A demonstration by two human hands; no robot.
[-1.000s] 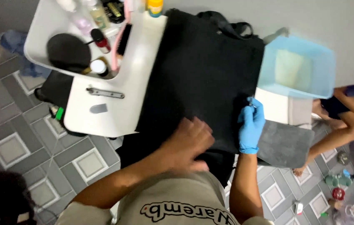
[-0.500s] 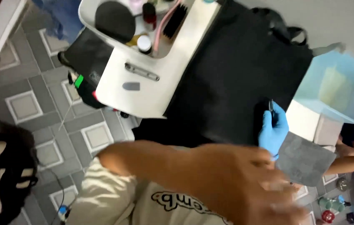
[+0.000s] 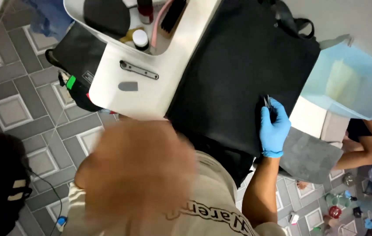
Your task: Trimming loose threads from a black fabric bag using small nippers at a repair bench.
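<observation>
The gloved right hand (image 3: 274,129) pinches a small metal tool (image 3: 266,102) pointing toward twelve o'clock on the black cloth (image 3: 238,74), while the blurred left hand (image 3: 137,175), its grip unreadable, hangs at eight o'clock from it.

Right hand (image 3: 274,129): blue glove on, forearm bare, arm extended forward from lower frame, wrist roughly straight. Fingers curled in, pinching a thin metal tool at the tips, back of hand toward camera. Left hand (image 3: 140,170): bare, raised close to the lens, heavily blurred; finger pose unreadable, nothing discernible in it. The 2 hands sit well apart.
</observation>
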